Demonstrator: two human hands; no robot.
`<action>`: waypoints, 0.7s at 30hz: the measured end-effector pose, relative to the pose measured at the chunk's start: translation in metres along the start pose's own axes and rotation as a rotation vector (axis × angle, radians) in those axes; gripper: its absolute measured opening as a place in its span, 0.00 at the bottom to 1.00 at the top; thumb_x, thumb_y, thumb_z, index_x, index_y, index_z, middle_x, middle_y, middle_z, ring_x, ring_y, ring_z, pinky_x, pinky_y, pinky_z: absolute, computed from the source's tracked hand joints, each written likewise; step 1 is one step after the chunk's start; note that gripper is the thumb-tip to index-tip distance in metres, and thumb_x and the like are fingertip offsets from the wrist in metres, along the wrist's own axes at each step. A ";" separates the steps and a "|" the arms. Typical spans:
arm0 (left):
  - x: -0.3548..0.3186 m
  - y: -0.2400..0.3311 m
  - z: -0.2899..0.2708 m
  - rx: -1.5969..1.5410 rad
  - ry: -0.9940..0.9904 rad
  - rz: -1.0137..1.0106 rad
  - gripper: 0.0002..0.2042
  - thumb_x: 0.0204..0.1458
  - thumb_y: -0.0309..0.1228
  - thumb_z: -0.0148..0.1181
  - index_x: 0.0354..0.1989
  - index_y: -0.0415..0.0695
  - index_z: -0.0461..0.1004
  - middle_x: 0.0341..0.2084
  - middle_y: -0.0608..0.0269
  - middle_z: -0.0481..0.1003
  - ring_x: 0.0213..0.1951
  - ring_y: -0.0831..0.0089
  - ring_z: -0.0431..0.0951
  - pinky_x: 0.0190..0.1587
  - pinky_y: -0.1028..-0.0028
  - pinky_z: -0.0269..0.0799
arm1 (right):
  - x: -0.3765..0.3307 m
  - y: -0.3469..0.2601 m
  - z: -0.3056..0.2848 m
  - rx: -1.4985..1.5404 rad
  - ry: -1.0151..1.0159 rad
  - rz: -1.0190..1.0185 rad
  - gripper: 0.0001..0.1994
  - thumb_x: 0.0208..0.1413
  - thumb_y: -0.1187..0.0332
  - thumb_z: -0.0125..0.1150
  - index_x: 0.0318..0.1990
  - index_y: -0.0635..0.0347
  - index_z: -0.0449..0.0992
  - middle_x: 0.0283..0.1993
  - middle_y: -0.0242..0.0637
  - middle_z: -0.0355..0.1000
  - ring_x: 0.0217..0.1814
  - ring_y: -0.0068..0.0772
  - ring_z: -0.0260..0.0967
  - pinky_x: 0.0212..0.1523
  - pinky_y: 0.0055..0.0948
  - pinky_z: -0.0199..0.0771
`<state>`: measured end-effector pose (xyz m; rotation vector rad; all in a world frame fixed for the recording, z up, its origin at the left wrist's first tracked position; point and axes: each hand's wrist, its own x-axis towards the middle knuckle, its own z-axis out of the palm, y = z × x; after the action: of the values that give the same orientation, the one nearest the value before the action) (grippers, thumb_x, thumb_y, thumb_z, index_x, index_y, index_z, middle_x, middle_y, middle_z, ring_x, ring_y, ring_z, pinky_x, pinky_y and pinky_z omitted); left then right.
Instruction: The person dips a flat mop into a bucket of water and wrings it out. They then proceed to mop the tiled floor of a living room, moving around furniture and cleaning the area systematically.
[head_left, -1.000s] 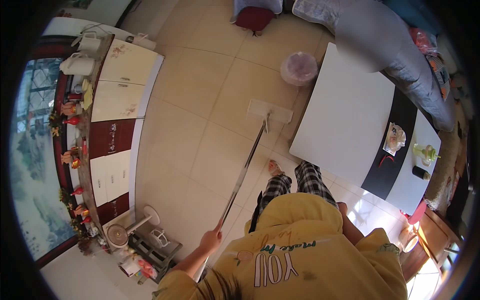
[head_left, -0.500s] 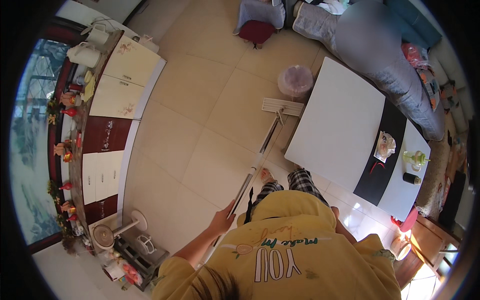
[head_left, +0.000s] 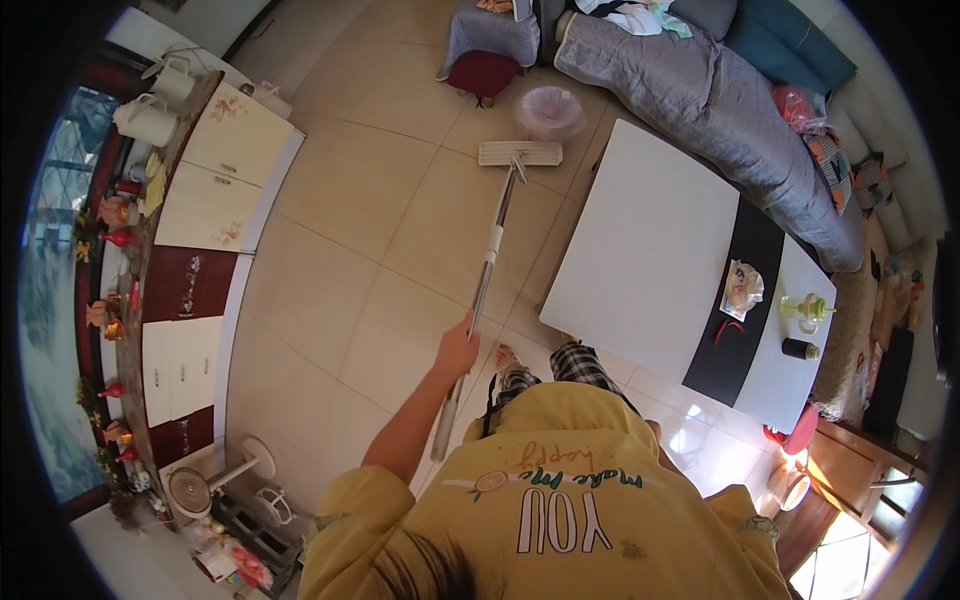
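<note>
My left hand (head_left: pixel 458 345) is closed round the metal pole of a flat mop (head_left: pixel 494 243), and the arm is stretched forward. The pole slants down and away to a wide pale mop head (head_left: pixel 520 153) lying on the tiled floor. Just beyond the head stands a round translucent pinkish bin (head_left: pixel 550 112). The lower end of the pole sticks out behind my hand, beside my yellow top. Of my right hand (head_left: pixel 656 430), only a sliver shows at my right side; its fingers are hidden behind my body.
A white table (head_left: pixel 650 240) with a black band stands to my right, holding a food package (head_left: pixel 743 290), a green-topped jar (head_left: pixel 806 310) and a dark can (head_left: pixel 800 349). Beyond it runs a grey covered sofa (head_left: pixel 700 100). Cabinets (head_left: pixel 215 180) line the left, near a fan (head_left: pixel 190 490).
My left hand has reached forward, pushing the mop head farther away and leftward, out from beside the table and close to the bin. The pole now stands nearer to straight ahead.
</note>
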<state>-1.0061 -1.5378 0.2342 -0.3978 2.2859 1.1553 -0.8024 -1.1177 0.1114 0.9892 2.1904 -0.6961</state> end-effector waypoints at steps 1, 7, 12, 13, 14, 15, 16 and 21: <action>0.000 0.007 -0.008 -0.037 -0.021 -0.082 0.23 0.42 0.29 0.44 0.50 0.42 0.53 0.23 0.46 0.69 0.26 0.54 0.70 0.29 0.65 0.65 | 0.001 -0.005 0.002 -0.007 -0.020 -0.021 0.16 0.34 0.54 0.54 0.25 0.57 0.75 0.25 0.42 0.70 0.27 0.38 0.68 0.29 0.32 0.66; 0.007 -0.037 0.010 0.180 0.054 0.157 0.23 0.44 0.29 0.43 0.52 0.44 0.51 0.20 0.47 0.69 0.19 0.57 0.70 0.25 0.66 0.66 | 0.052 0.048 0.033 -0.059 -0.001 -0.036 0.15 0.35 0.54 0.54 0.25 0.55 0.75 0.24 0.42 0.70 0.27 0.38 0.68 0.28 0.32 0.67; -0.085 -0.059 -0.010 0.224 -0.042 0.003 0.24 0.44 0.31 0.44 0.53 0.50 0.49 0.22 0.44 0.68 0.24 0.50 0.68 0.28 0.63 0.65 | 0.012 -0.015 0.000 -0.043 -0.056 -0.022 0.15 0.35 0.53 0.53 0.25 0.53 0.75 0.26 0.41 0.70 0.29 0.38 0.68 0.30 0.31 0.66; -0.108 -0.071 -0.012 0.272 -0.036 0.026 0.25 0.44 0.31 0.44 0.53 0.51 0.49 0.21 0.45 0.68 0.23 0.51 0.68 0.27 0.62 0.65 | 0.014 -0.013 0.000 -0.035 -0.049 -0.019 0.15 0.35 0.53 0.54 0.25 0.53 0.75 0.26 0.41 0.70 0.30 0.38 0.68 0.30 0.31 0.66; -0.128 -0.079 -0.016 0.320 -0.037 0.056 0.25 0.44 0.31 0.44 0.53 0.52 0.48 0.20 0.45 0.69 0.21 0.51 0.69 0.26 0.62 0.65 | 0.013 -0.011 -0.002 -0.026 -0.036 0.005 0.15 0.35 0.54 0.54 0.25 0.53 0.75 0.26 0.41 0.70 0.30 0.38 0.68 0.30 0.31 0.66; -0.152 -0.082 -0.023 0.359 -0.102 -0.034 0.25 0.44 0.31 0.44 0.54 0.52 0.48 0.19 0.47 0.69 0.21 0.52 0.69 0.26 0.61 0.65 | 0.007 -0.021 -0.006 -0.023 -0.038 0.023 0.14 0.35 0.54 0.54 0.25 0.53 0.75 0.27 0.41 0.70 0.30 0.38 0.68 0.31 0.31 0.66; -0.174 -0.083 -0.029 0.397 -0.169 -0.122 0.25 0.44 0.31 0.44 0.54 0.52 0.47 0.18 0.48 0.69 0.20 0.52 0.69 0.25 0.60 0.65 | 0.002 -0.025 -0.005 -0.018 -0.040 0.042 0.14 0.35 0.54 0.54 0.25 0.53 0.75 0.27 0.41 0.70 0.31 0.38 0.68 0.31 0.31 0.66; -0.179 -0.085 -0.023 0.476 -0.241 -0.202 0.25 0.44 0.30 0.42 0.53 0.51 0.47 0.15 0.48 0.68 0.20 0.52 0.69 0.25 0.58 0.63 | 0.006 -0.010 0.000 -0.001 -0.040 0.049 0.13 0.34 0.55 0.55 0.24 0.54 0.75 0.26 0.41 0.70 0.30 0.38 0.68 0.30 0.31 0.66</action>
<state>-0.8282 -1.6033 0.2957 -0.2780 2.1581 0.5042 -0.8135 -1.1210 0.1090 1.0165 2.1251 -0.6866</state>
